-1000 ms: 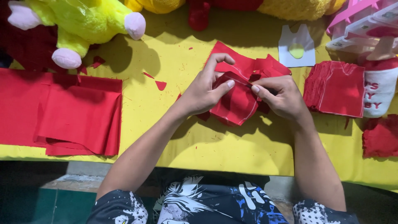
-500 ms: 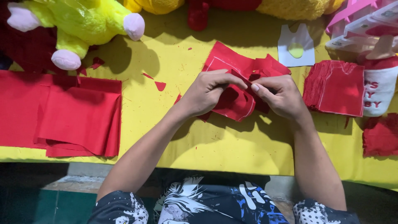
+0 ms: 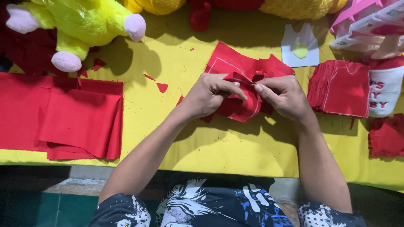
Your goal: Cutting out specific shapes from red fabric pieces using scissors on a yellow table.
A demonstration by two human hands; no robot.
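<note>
**Two-hand pinch on red cloth piece**

Both thumbs and forefingers are pressed together on a fold of the small red fabric piece (image 3: 240, 98), held just above the yellow table (image 3: 202, 138). Judgement: keep pinches close, pull evenly so the chalked seam stays aligned. Left hand (image 3: 208, 96) curls knuckles-up; right hand (image 3: 284, 96) mirrors it. Forearms converge from below. Stack of cut pieces (image 3: 341, 88) lies to the right.

Both hands, left (image 3: 208, 97) and right (image 3: 284, 97), pinching red fabric piece (image 3: 242, 105) (yellow table (image 3: 219, 147) beneath)
</note>
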